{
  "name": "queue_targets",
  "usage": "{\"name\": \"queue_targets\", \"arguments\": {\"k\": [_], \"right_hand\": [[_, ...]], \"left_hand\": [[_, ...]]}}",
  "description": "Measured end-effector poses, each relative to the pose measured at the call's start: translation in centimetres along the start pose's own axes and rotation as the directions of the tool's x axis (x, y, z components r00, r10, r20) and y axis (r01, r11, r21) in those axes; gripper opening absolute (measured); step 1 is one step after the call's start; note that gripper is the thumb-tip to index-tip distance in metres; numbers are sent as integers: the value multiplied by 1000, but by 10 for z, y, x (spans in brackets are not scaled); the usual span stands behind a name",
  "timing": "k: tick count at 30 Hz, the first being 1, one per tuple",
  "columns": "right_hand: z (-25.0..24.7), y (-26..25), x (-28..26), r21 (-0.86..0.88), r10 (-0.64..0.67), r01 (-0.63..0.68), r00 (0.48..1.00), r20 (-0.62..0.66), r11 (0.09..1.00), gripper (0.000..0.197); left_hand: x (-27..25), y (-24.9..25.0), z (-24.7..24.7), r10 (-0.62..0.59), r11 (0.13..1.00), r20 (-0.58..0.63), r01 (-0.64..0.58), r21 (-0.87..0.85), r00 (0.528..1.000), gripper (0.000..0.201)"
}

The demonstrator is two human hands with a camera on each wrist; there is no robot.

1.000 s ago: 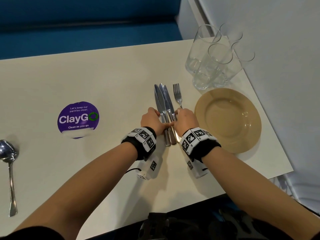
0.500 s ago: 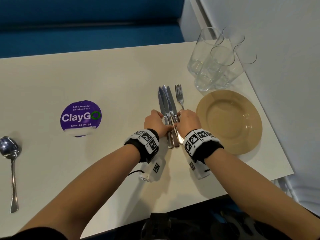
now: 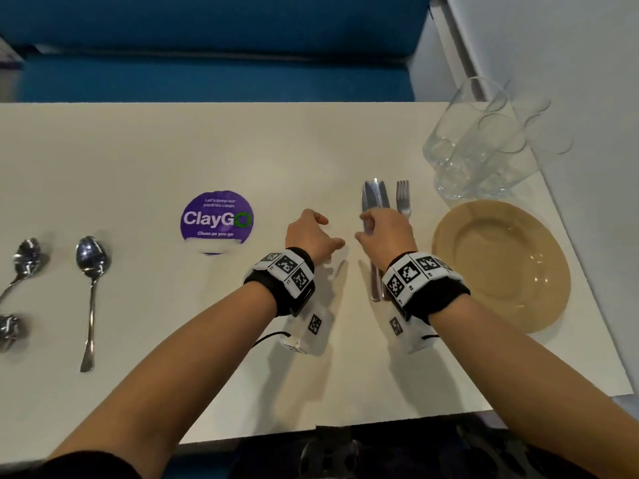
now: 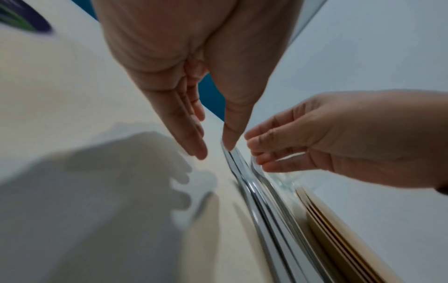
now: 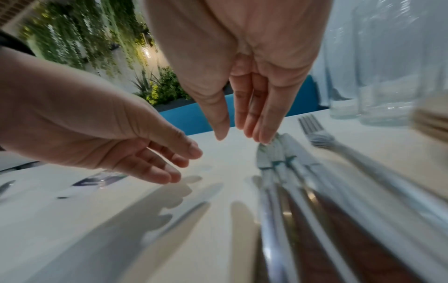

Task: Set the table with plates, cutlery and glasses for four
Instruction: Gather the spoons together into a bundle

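Left hand (image 3: 313,235) and right hand (image 3: 386,231) both slack-fingered and empty, knives (image 5: 278,164) under right fingertips, spoons (image 3: 90,288) only overhead, hanging plants (image 5: 80,36) only from right wrist

The tabletop (image 3: 276,150) is pale cream. On its right end lies a tan plate (image 3: 501,264), and behind it stands a group of clear glasses (image 3: 484,146). Just left of the plate lie a fork (image 3: 403,198) and several knives (image 3: 373,198) side by side. A round purple sticker (image 3: 216,217) is near the middle. Spoons (image 3: 90,292) lie at the left end.
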State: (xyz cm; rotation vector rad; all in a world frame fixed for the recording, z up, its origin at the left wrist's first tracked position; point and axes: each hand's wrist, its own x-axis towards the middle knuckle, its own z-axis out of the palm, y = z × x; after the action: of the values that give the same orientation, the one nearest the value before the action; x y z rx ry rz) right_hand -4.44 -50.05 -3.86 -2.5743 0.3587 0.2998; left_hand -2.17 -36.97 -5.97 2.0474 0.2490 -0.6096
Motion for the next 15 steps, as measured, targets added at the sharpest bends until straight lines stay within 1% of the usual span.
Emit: {"name": "queue_targets", "arguments": {"k": [2,5,8,11,13,15], "right_hand": [[12,-25,0,52,-78,75,996,53,996,36],[38,-72,-6,93,-191,180,973,131,979,33],[71,-123,-17,130,-262,240,944,202,962,30],[109,-177,-32,142,-273,243,927,257,960,27],[138,-215,-44,141,-256,224,926,279,964,27],[166,-250,-54,110,-230,206,924,305,972,27]], "left_hand": [[-2,-12,-31,-4,1000,-90,3,-10,996,45],[-9,-41,-84,-15,1000,-208,18,12,978,47],[-19,-78,-144,-21,999,-310,30,21,950,46],[-28,-122,-205,-62,997,-356,71,12,932,43],[-33,-151,-245,-70,995,-377,94,45,924,38],[-37,-178,-285,-62,989,-384,108,99,921,39]]}}
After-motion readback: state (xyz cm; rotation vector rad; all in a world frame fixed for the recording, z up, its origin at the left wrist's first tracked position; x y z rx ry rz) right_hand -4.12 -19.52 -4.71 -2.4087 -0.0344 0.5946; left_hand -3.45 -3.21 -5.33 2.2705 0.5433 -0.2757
